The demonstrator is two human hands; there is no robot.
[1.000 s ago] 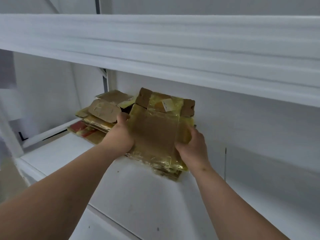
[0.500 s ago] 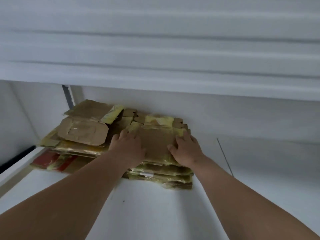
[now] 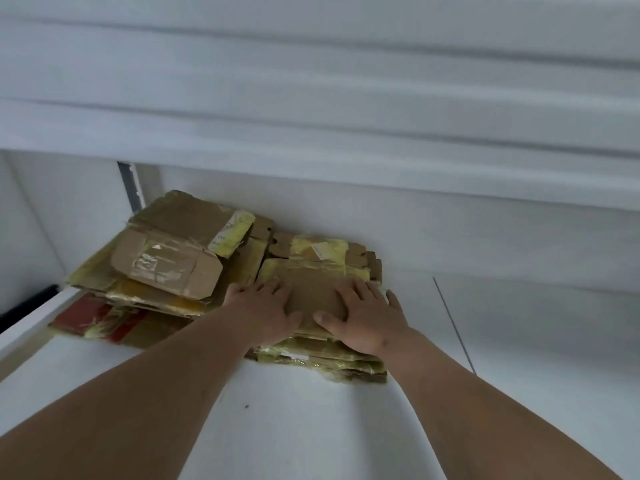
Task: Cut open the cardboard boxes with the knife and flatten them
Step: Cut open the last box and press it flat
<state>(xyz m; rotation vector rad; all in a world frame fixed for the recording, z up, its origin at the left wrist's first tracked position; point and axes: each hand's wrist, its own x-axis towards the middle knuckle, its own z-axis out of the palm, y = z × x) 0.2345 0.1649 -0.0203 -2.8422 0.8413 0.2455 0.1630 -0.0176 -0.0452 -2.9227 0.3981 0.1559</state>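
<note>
Hands press flat on a flattened brown cardboard box with yellow tape (image 3: 313, 271), topping the right pile on the white shelf (image 3: 277, 420). Left hand (image 3: 261, 311) and right hand (image 3: 369, 315) lie with fingers straight and spread, the box beneath them. Another flattened cardboard stack (image 3: 166, 261) sits just left.

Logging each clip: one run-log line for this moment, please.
stage: stacking | left hand: flat on flattened box | right hand: flat on same | stack on white shelf | knife: not visible

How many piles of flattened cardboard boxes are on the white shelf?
2. The left pile sits in the shelf's back left corner. The right pile lies beside it, under the left hand and right hand. Sheets per pile cannot be counted.
</note>
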